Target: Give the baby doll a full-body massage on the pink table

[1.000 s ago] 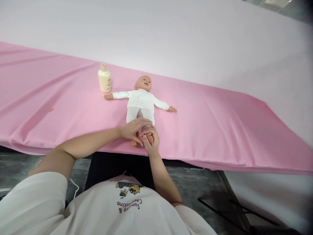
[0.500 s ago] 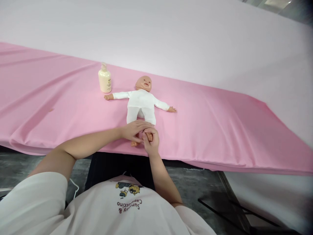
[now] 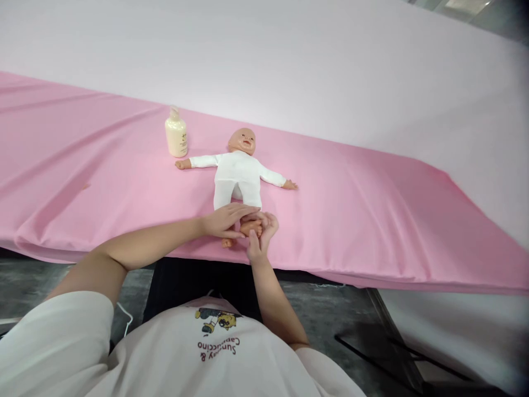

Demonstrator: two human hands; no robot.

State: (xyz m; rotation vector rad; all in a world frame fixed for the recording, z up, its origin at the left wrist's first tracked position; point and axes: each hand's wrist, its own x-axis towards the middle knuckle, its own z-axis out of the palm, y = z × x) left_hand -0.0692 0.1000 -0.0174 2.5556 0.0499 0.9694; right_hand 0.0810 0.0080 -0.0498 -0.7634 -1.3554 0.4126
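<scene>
A baby doll (image 3: 238, 167) in white clothes lies on its back on pink cloth, arms spread and feet towards me. My left hand (image 3: 225, 220) is closed around the lower leg on the right side of the view, fingers over the top and thumb below. That leg's bare foot (image 3: 250, 227) sticks out past the fingers. Around its toes, my right hand (image 3: 263, 238) has thumb and fingers spread apart; whether a fingertip touches the foot I cannot tell. The doll's other foot (image 3: 227, 242) rests on the cloth under my left wrist.
A cream pump bottle (image 3: 177, 135) stands upright by the doll's hand on the left. Pink cloth (image 3: 351, 220) covers the table and hangs over its near edge. Behind it rises a white surface (image 3: 289, 66). Dark metal legs (image 3: 397, 342) show below at the right.
My right hand has loosened from the foot, its fingers opening outwards to the right, so more of the foot shows. My left hand stays on the leg.
</scene>
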